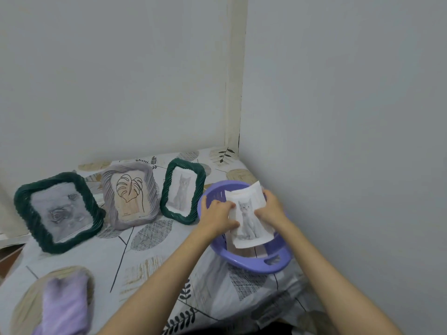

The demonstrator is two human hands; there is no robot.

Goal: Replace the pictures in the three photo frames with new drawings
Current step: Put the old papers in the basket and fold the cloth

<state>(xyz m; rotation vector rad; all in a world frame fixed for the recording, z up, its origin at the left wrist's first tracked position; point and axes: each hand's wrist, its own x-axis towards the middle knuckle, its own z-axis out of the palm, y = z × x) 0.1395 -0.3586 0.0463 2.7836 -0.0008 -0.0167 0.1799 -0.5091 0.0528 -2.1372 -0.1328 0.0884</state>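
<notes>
Together, left hand and right hand grip cat drawing.

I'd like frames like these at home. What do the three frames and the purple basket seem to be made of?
The two green frames and the grey frame show twisted, rope-like ridges with a dull sheen, so probably moulded resin or plastic; woven cord can't be ruled out. The purple basket looks like smooth, glossy moulded plastic, with slots and a cut-out handle.
</notes>
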